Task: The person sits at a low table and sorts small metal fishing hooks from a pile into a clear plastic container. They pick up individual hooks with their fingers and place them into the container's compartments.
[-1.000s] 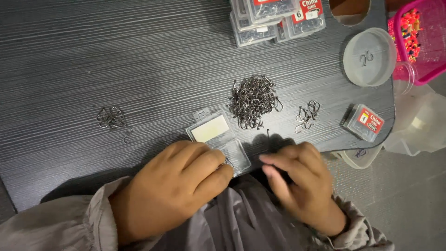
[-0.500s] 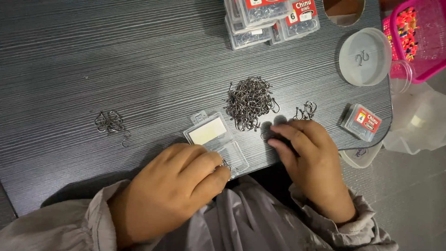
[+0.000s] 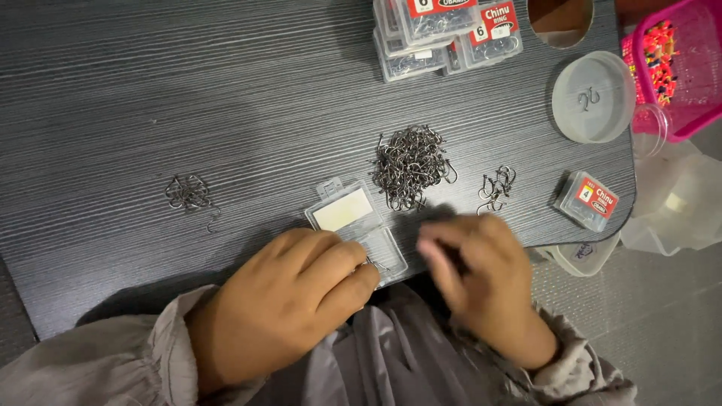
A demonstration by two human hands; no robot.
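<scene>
Left hand (image 3: pixel 289 297) curled over the near edge of the dark counter (image 3: pixel 150 90), fingertips pressed on the open clear plastic case (image 3: pixel 357 229) — grip narrow, pinning the case's lower half, with a hook or two just at the fingertips. Right hand (image 3: pixel 481 278) blurred, hovering just beside the case and below the big heap of fish hooks (image 3: pixel 410 165); grip impossible to tell. Small cluster of hooks (image 3: pixel 496 188) right of the heap, another (image 3: pixel 188 193) well apart to the left. Farther back: stacked hook boxes (image 3: pixel 444 34), round clear lid (image 3: pixel 594 98), pink basket (image 3: pixel 677 68), small labelled box (image 3: pixel 588 199).
</scene>
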